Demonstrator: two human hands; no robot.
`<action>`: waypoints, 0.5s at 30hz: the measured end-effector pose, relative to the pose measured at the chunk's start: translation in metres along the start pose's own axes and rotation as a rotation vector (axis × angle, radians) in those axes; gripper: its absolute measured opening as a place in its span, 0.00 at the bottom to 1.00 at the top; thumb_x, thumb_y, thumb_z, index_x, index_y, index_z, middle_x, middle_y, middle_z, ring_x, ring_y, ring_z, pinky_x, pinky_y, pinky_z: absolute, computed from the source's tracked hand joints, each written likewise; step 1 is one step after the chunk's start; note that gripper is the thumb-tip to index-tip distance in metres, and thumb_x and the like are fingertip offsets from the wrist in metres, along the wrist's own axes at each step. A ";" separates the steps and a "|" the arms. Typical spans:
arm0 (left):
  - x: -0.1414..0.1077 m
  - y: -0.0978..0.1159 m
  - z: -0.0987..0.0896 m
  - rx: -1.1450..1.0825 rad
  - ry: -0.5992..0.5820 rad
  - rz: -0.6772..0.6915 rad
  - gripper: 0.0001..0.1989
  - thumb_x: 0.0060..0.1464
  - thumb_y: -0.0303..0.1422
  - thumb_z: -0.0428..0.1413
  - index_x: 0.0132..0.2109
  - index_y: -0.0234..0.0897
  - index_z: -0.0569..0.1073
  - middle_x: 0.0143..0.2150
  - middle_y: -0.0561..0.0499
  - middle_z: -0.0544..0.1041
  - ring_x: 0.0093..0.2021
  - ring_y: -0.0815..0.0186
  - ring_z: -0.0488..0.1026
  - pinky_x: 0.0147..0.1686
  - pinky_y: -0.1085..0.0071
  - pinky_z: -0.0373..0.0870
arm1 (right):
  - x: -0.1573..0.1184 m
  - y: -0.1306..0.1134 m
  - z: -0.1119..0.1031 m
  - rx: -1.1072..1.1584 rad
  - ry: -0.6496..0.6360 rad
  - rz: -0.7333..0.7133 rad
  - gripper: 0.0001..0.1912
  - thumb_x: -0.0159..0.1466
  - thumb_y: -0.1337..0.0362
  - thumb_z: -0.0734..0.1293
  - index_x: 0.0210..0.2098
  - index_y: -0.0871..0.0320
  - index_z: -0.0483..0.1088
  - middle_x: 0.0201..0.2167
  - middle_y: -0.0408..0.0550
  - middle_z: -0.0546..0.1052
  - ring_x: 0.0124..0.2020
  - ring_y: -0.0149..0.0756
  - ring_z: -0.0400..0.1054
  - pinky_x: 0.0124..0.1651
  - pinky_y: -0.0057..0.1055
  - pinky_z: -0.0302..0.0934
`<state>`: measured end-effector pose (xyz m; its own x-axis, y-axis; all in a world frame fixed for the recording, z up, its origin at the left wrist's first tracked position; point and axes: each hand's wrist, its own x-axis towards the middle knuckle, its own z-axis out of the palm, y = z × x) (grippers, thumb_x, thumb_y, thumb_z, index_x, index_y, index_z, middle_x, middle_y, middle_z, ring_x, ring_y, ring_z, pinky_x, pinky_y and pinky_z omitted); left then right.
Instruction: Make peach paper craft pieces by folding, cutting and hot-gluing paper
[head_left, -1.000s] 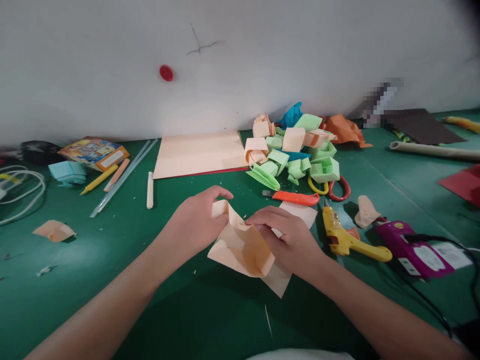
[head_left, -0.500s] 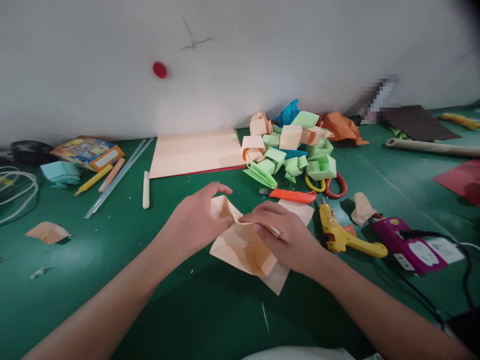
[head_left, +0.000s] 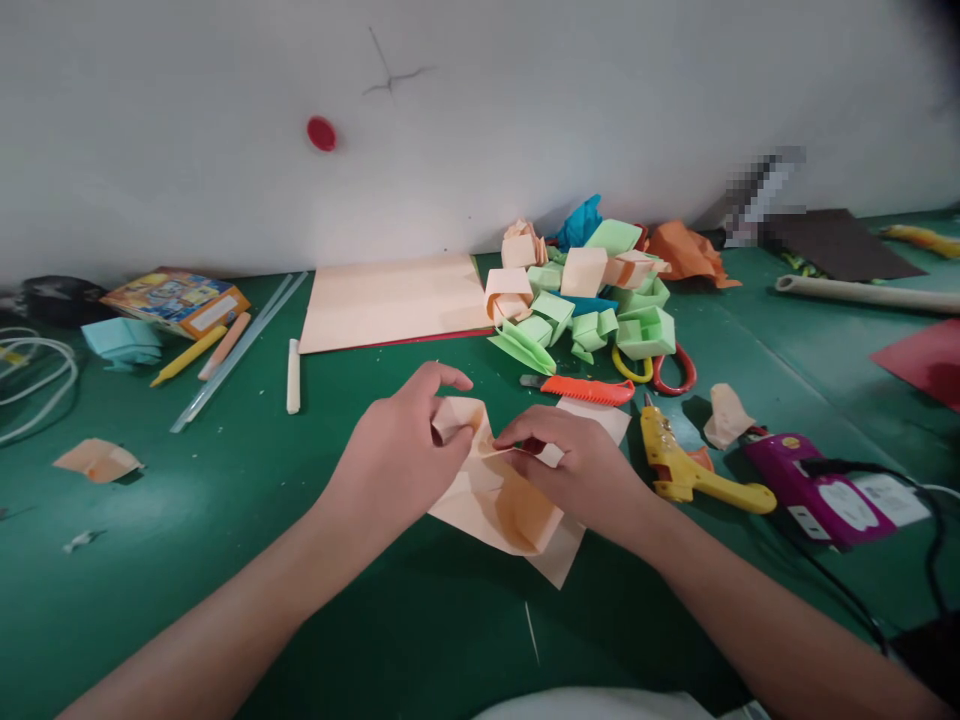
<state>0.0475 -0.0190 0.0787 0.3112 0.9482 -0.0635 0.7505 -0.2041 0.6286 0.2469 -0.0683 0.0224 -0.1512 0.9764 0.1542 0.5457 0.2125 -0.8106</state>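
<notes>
A peach sheet of paper, creased and partly folded into a box shape, is held just over the table's near middle. My left hand grips its upper left side, thumb inside the fold and index finger curved above it. Pinched at the paper's upper fold are the thumb and fingers of my right hand. Beneath them lies another flat peach paper, its corners sticking out. Behind my right hand rests an orange utility knife. A yellow glue gun lies to the right.
Folded green and peach paper boxes are heaped at the back, with scissors beside them. A peach sheet stack lies against the wall. Further right sits a purple power strip with black cords. Markers and clear glue sticks lie left.
My left hand has pressed further into the paper, and its upper left wall stands more upright. My right fingers have shifted slightly along the fold.
</notes>
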 end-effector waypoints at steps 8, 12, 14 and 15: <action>-0.015 0.005 0.012 -0.054 -0.133 0.156 0.17 0.59 0.33 0.56 0.56 0.49 0.69 0.50 0.56 0.83 0.48 0.60 0.81 0.41 0.68 0.75 | 0.002 0.000 -0.002 0.102 0.046 0.211 0.14 0.60 0.63 0.73 0.45 0.51 0.70 0.37 0.41 0.78 0.32 0.34 0.71 0.36 0.34 0.66; -0.014 0.003 0.017 0.009 -0.105 0.214 0.19 0.60 0.26 0.53 0.56 0.49 0.69 0.51 0.56 0.82 0.49 0.62 0.80 0.41 0.70 0.74 | 0.002 -0.001 -0.005 0.083 0.025 0.215 0.16 0.60 0.64 0.72 0.48 0.50 0.72 0.37 0.41 0.78 0.31 0.33 0.70 0.36 0.34 0.65; -0.011 0.002 0.018 0.075 -0.094 0.222 0.19 0.60 0.25 0.54 0.55 0.49 0.70 0.48 0.56 0.82 0.46 0.62 0.80 0.39 0.71 0.73 | 0.002 -0.002 -0.007 0.074 0.009 0.216 0.12 0.61 0.64 0.72 0.45 0.51 0.74 0.35 0.41 0.78 0.30 0.33 0.70 0.35 0.33 0.64; -0.010 0.001 0.019 0.110 -0.090 0.219 0.18 0.59 0.25 0.54 0.54 0.48 0.70 0.46 0.56 0.82 0.44 0.62 0.80 0.37 0.71 0.73 | 0.002 -0.003 -0.007 0.070 0.004 0.215 0.10 0.61 0.64 0.72 0.43 0.52 0.74 0.34 0.41 0.78 0.30 0.33 0.69 0.34 0.32 0.64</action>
<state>0.0561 -0.0334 0.0654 0.5202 0.8540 -0.0069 0.7166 -0.4321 0.5476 0.2509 -0.0665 0.0288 -0.0339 0.9991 -0.0240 0.5066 -0.0035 -0.8622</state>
